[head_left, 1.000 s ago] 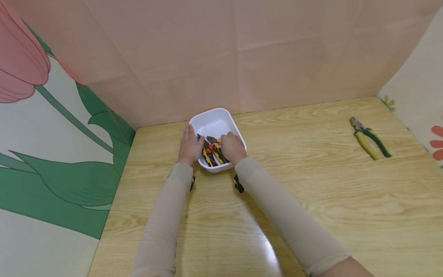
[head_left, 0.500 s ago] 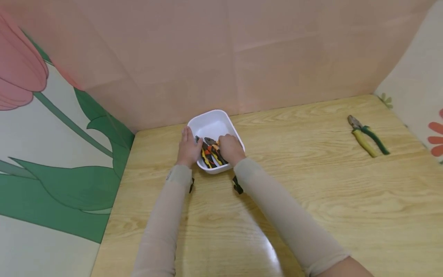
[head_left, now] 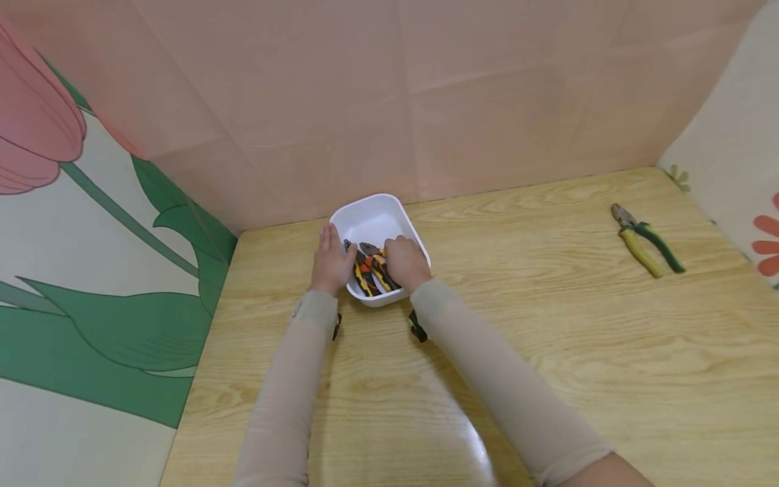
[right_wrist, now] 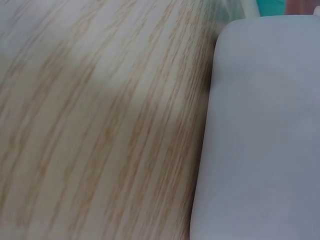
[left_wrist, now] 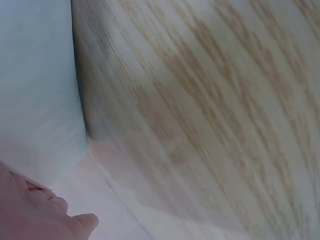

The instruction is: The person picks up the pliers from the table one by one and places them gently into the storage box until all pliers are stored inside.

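Note:
A white plastic tub (head_left: 374, 215) stands on the wooden table near the back wall and holds several pliers (head_left: 370, 270) with orange, yellow and black handles. My left hand (head_left: 331, 260) lies against the tub's left wall with straight fingers, its thumb at the rim. My right hand (head_left: 406, 262) reaches into the tub's right side, its fingers curled down onto the orange-handled pliers. The left wrist view shows the tub wall (left_wrist: 35, 90) and part of the left hand (left_wrist: 30, 215). Only the tub's outer wall (right_wrist: 260, 130) and wood grain show in the right wrist view.
A pair of pliers with one green and one yellow handle (head_left: 646, 241) lies alone on the table at the far right. Pink panels close the back, and flower-patterned panels stand at the left and right. The table (head_left: 548, 352) stretches wide between tub and front edge.
The head view shifted a little left and down between the earliest frame and now. Both hands stay at the tub in nearly the same pose.

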Tool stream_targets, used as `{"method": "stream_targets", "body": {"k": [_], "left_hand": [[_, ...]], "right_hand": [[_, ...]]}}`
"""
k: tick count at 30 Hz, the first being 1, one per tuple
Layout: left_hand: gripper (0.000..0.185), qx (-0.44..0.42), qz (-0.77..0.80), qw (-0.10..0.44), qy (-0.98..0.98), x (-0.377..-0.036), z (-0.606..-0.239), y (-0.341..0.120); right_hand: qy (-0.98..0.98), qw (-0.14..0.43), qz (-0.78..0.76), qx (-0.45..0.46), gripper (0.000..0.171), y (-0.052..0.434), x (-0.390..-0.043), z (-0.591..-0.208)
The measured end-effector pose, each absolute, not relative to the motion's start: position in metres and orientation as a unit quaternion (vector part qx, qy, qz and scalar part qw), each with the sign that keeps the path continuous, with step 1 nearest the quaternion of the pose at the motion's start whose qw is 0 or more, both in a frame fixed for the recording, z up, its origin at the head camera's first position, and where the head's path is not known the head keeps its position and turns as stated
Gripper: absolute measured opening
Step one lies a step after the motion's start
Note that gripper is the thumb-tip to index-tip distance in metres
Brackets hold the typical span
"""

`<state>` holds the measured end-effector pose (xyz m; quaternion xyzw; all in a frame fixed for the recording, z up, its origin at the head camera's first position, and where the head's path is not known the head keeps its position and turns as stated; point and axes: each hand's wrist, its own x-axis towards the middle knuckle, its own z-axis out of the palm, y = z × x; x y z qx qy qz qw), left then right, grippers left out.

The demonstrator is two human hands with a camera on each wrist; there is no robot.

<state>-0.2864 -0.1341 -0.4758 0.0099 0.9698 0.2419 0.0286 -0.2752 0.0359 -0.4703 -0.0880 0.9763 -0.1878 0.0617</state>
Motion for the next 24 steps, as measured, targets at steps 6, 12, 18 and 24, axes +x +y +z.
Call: {"method": "stream_targets", "body": {"k": [6, 12, 18, 24], "left_hand": [[0.077, 0.011, 0.202, 0.029, 0.979, -0.285, -0.473, -0.134], [0.076, 0.005, 0.134, 0.053, 0.990, -0.286, -0.469, -0.133], [0.075, 0.010, 0.093, 0.062, 0.994, -0.286, -0.465, -0.131], [0.075, 0.014, 0.094, 0.060, 0.994, -0.285, -0.463, -0.132]], "right_hand": [[0.977, 0.062, -0.184, -0.087, 0.017, 0.036, -0.273, -0.469], [0.978, 0.065, -0.179, -0.085, 0.016, 0.036, -0.272, -0.467], [0.977, 0.072, -0.183, -0.082, 0.017, 0.036, -0.274, -0.468], [0.974, 0.055, -0.202, -0.086, 0.025, 0.037, -0.274, -0.467]]}}
